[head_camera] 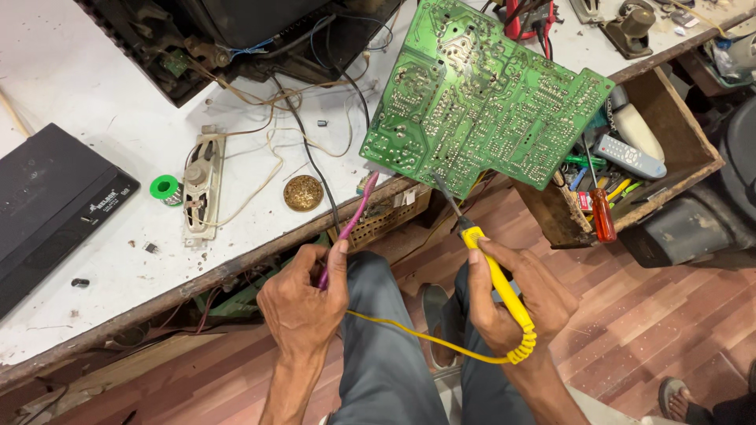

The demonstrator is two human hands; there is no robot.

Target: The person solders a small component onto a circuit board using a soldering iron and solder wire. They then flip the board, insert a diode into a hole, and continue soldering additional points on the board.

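Now our right hand (516, 303) grips yellow soldering iron (498, 279), axis toward 11 o'clock, tip at green circuit board (480, 98) edge; left hand (303, 303) fingers pinch purple wire (350, 224), running toward 1 o'clock.

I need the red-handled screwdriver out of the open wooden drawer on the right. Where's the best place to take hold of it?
Grip the red screwdriver by its handle, coming from above. The handle lies at the drawer's front edge, exposed, thick enough for a firm grip. Its thin shaft runs back among the pens and remote control.
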